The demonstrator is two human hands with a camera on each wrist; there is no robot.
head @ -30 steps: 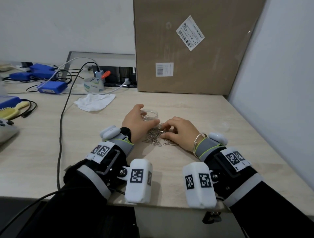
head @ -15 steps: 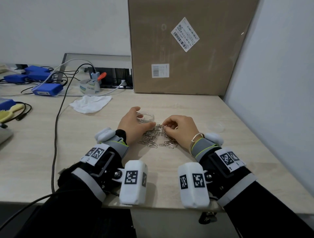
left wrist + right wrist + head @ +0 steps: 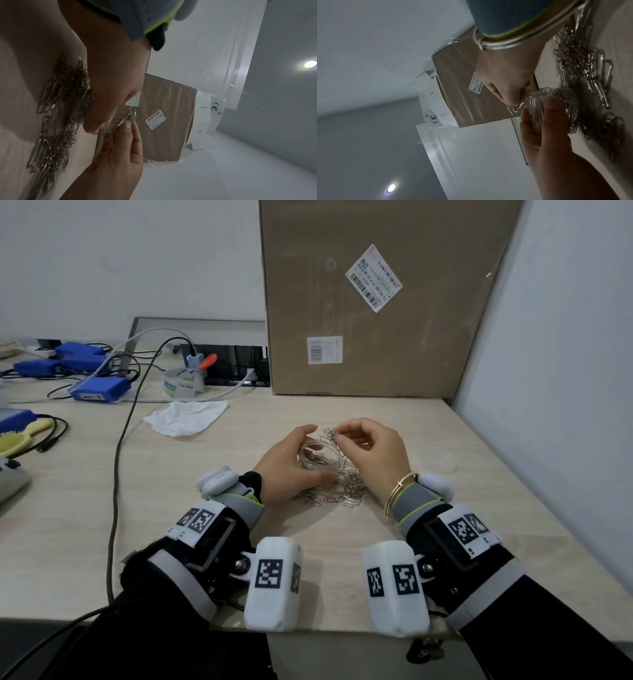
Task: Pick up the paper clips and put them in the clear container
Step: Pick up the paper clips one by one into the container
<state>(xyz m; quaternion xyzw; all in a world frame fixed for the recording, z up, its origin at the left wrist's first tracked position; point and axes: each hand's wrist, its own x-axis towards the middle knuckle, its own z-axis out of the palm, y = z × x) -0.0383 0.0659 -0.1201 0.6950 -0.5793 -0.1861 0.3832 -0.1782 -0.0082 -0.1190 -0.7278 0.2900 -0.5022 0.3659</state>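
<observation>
The clear container (image 3: 317, 457) stands on the desk with a few paper clips in it, and my left hand (image 3: 291, 457) curls round its left side. My right hand (image 3: 342, 436) pinches a small bunch of paper clips (image 3: 330, 433) just above the container's far rim. A pile of silver paper clips (image 3: 349, 491) lies on the desk between my wrists. In the right wrist view the held clips (image 3: 539, 92) hang at the container (image 3: 537, 112), beside the left hand (image 3: 553, 135). The left wrist view shows the pile (image 3: 56, 108) and the right hand's fingers (image 3: 130, 129).
A large cardboard box (image 3: 376, 302) stands against the wall behind the hands. A white cloth (image 3: 186, 419), a tape roll (image 3: 183, 383), a grey cable (image 3: 116, 474) and blue devices (image 3: 99, 390) lie to the left. A clear round lid (image 3: 442, 463) lies right of my right hand.
My right hand has risen off the pile with a bunch of clips and moved over the container. My left hand has stayed round the container.
</observation>
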